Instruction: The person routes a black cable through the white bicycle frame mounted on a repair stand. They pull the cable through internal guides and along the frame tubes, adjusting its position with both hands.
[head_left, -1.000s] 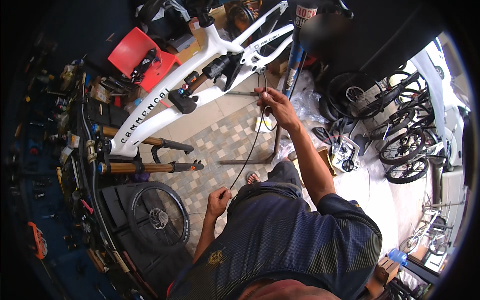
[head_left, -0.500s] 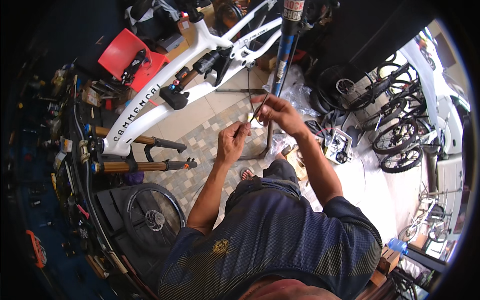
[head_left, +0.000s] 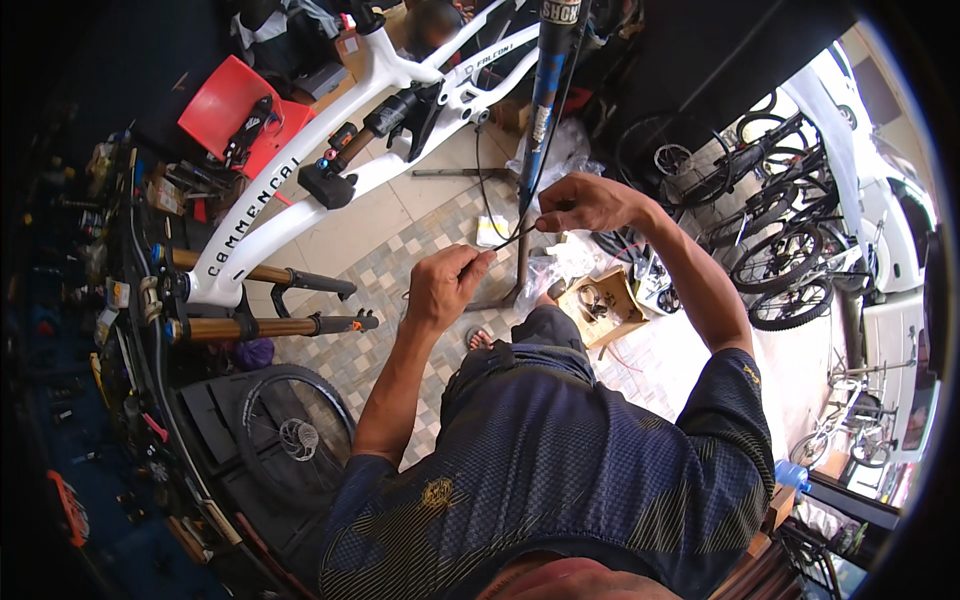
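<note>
The white bicycle frame [head_left: 340, 118] carries bold black capitals along its large tube and smaller dark lettering on its rear stay. To the frame's right, on the wearer's side, the black cable [head_left: 516, 238] is drawn between both hands: the left hand [head_left: 446, 287] pinches it between thumb and curled fingers, and the right hand [head_left: 592, 206] grips it near the blue post [head_left: 543, 105]. That post, standing just right of the frame's rear end, bears pale lettering and, higher up, a label with white capitals. The red chair [head_left: 215, 105] is left of the frame; the fork [head_left: 265, 327] with gold tubes lies below its front end, and the wheel [head_left: 262, 425] farther below.
</note>
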